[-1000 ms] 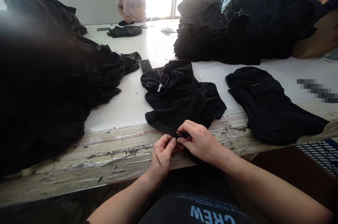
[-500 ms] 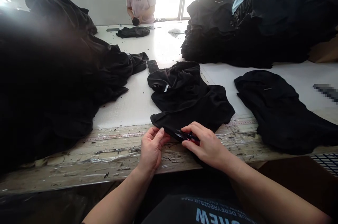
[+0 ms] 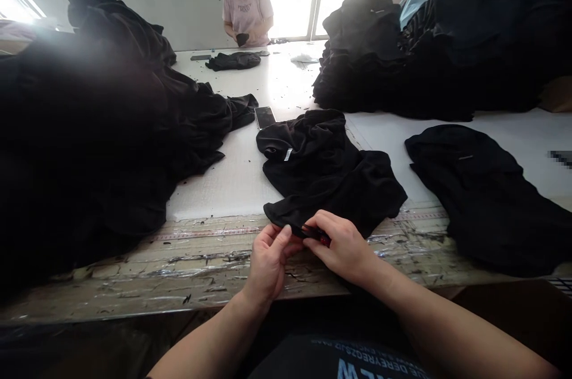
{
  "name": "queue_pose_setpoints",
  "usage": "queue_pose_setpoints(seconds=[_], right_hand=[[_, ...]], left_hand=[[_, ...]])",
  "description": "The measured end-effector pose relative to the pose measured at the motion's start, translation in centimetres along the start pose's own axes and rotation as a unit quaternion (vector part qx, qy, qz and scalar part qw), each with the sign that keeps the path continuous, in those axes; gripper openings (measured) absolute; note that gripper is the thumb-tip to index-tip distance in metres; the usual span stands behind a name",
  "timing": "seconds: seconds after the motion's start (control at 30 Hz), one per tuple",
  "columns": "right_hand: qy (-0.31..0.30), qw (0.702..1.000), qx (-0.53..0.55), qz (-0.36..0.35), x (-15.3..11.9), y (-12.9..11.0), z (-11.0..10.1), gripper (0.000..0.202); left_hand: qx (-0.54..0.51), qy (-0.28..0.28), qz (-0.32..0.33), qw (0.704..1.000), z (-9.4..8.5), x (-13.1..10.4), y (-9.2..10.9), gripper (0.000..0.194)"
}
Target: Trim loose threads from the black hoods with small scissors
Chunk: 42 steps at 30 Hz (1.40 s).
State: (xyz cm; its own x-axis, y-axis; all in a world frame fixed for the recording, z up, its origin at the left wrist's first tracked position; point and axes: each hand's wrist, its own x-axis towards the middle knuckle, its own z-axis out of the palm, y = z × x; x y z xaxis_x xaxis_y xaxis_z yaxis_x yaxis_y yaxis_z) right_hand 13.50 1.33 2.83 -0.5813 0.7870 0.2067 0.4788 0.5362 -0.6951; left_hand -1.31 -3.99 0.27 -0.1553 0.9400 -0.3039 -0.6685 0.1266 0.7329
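A black garment [image 3: 330, 170] with a small white label lies crumpled in front of me, its near edge at the table's front. My left hand [image 3: 271, 257] pinches that edge between thumb and fingers. Close beside it, my right hand [image 3: 342, 245] is closed around small thread snips [image 3: 320, 237] with a red part showing. The blades point left at the garment's edge, near my left fingertips; the tips are hard to make out against the black cloth.
A big heap of black cloth [image 3: 89, 146] fills the left side. Stacked black garments [image 3: 402, 63] stand at the back right, and another garment [image 3: 478, 188] lies flat at the right. A phone [image 3: 265, 117] rests behind my garment. Across the table stands a person [image 3: 248, 9] holding something black.
The whole view has shifted a little. My right hand and the snips have come closer to my left fingertips along the garment's edge, and the blades show less than before.
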Motion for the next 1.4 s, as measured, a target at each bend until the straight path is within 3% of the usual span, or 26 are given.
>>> queue_pose_setpoints(seconds=[0.17,0.27,0.43,0.57,1.17,1.3,1.4], right_hand=[[-0.008,1.0,-0.018,0.007,-0.6,0.7,-0.2,0.014],[0.015,1.0,0.005,0.027,-0.5,0.3,-1.1,0.024],[0.005,0.998,0.037,0.043,-0.3,-0.7,-1.9,0.01],[-0.004,0.998,0.05,0.043,-0.6,-0.9,-1.4,0.01],[-0.02,0.983,0.13,0.126,-1.2,-0.2,-0.9,0.006],[-0.018,0.983,0.125,0.135,-1.9,0.6,-0.9,0.008],[-0.027,0.986,0.102,0.13,-2.6,1.2,-0.7,0.009]], left_hand=[[-0.004,0.051,0.01,0.999,-1.2,0.7,0.9,0.023],[0.02,0.02,0.001,1.0,-1.3,0.4,0.8,0.022],[0.011,-0.023,-0.017,1.0,-0.2,-0.7,-0.3,0.02],[0.002,-0.043,-0.026,0.999,0.3,-1.1,-1.0,0.017],[0.004,-0.049,-0.036,0.998,0.3,-1.4,-2.2,0.018],[0.095,-0.063,-0.012,0.993,-0.2,-1.4,-2.9,0.018],[0.211,-0.09,0.015,0.973,-0.5,-1.6,-3.1,0.019]])
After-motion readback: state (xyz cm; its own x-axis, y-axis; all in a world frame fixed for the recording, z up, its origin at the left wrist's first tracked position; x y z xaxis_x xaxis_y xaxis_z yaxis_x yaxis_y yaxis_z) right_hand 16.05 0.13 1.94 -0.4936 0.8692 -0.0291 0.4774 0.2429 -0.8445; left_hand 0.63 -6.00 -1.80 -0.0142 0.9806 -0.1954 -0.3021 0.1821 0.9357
